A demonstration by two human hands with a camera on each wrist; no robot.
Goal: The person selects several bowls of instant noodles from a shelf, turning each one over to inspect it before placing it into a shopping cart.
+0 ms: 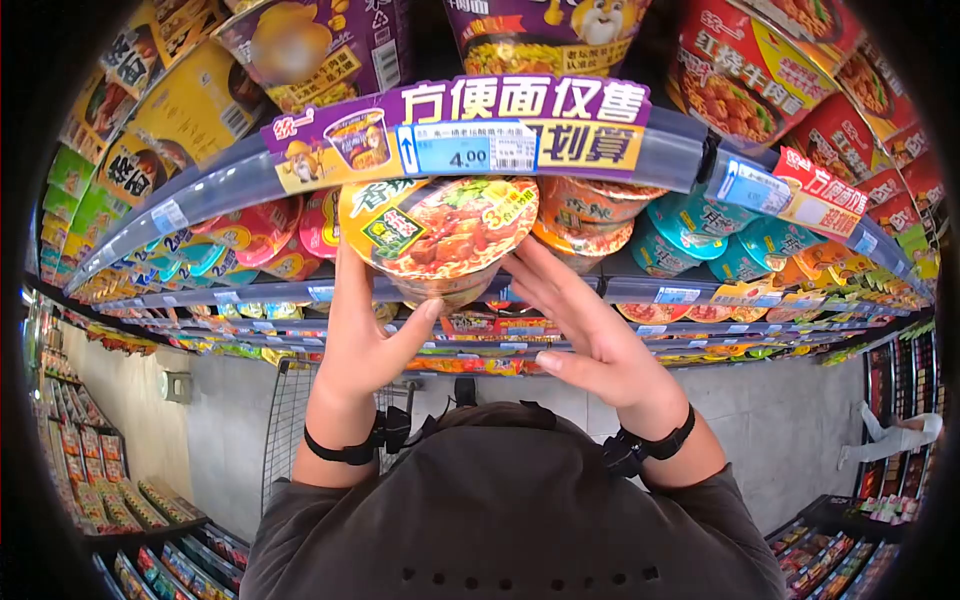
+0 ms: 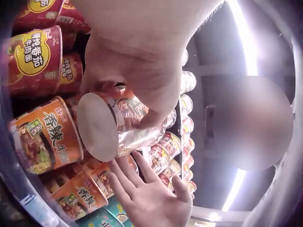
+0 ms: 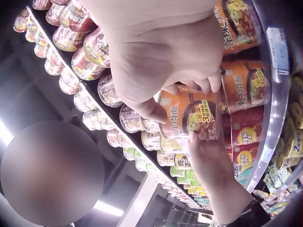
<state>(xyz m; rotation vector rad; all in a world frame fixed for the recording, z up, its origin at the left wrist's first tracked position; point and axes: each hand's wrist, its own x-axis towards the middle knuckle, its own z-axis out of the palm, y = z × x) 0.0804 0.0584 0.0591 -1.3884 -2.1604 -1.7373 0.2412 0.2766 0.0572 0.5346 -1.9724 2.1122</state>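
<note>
An orange noodle cup (image 1: pixel 445 235) with a printed lid is held at the front of the shelf, below a price rail. The left hand (image 1: pixel 362 345) grips its left side, thumb across the front. Beside its right side, the right hand (image 1: pixel 590 345) has extended fingers, with fingertips at the cup. In the left wrist view, the left hand (image 2: pixel 142 61) holds the cup (image 2: pixel 97 126), whose pale round end shows; the right hand (image 2: pixel 158 201) is spread palm up below. The right wrist view shows the right hand (image 3: pixel 161 56) over the cup (image 3: pixel 189 116), with the left thumb on its surface.
Similar orange cups (image 1: pixel 590 205) stand just right, teal cups (image 1: pixel 690 235) farther right. A purple sign and price rail (image 1: pixel 460 150) cross above. A wire cart (image 1: pixel 285 420) stands at lower left. Another person's leg (image 1: pixel 900 435) shows at far right.
</note>
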